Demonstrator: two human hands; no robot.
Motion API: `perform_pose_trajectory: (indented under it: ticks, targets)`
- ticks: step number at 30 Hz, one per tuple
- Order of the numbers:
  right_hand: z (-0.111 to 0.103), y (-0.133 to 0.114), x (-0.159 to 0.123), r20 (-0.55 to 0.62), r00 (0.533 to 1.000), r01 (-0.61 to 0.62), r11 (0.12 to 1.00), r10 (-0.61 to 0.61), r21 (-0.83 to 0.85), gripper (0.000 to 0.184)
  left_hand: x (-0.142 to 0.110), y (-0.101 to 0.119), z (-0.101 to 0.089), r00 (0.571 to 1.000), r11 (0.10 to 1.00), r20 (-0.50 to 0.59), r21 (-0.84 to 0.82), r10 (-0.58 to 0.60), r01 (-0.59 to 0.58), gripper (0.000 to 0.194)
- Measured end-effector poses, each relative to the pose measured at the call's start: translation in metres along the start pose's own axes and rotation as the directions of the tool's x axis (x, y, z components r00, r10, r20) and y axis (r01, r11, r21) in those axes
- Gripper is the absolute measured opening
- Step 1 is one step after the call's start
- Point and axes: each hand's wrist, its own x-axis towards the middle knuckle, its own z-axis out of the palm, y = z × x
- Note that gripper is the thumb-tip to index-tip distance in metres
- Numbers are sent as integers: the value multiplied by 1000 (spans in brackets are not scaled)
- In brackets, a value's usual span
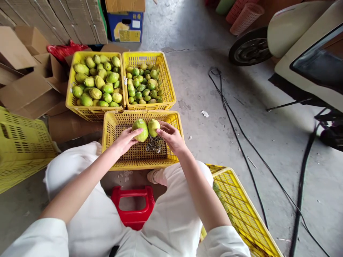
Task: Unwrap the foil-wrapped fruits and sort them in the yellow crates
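My left hand is closed round a large green fruit. Right beside it, my right hand grips a smaller yellow-green fruit; the two fruits touch. Both hands hover over a nearly bare yellow crate in front of my knees, with dark stem scraps on its floor. Behind it stand two yellow crates: the left crate holds several large fruits, the right crate holds several smaller ones.
A red stool sits between my legs. More yellow crates lie at left and at lower right. Cardboard boxes pile up at the back left. Black cables cross the concrete floor; a scooter stands at right.
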Motion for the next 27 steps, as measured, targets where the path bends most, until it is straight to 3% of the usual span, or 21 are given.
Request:
perform_pose_trajectory:
  ticks: [8,19,27]
  targets:
    - [-1,2,1,-19,1000,11,1000,-11,25,53,3,5,-1,995,999,-97,-12,28,-29,35]
    - [-2,2,1,-53,999,12,1000,-10,29,56,2,10,-4,997,997,-10,9,70,-70,32]
    - [-10,-2,0,-13,999,-42,999,42,-3,51,2,10,-6,992,992,-27,42,121,-120,41]
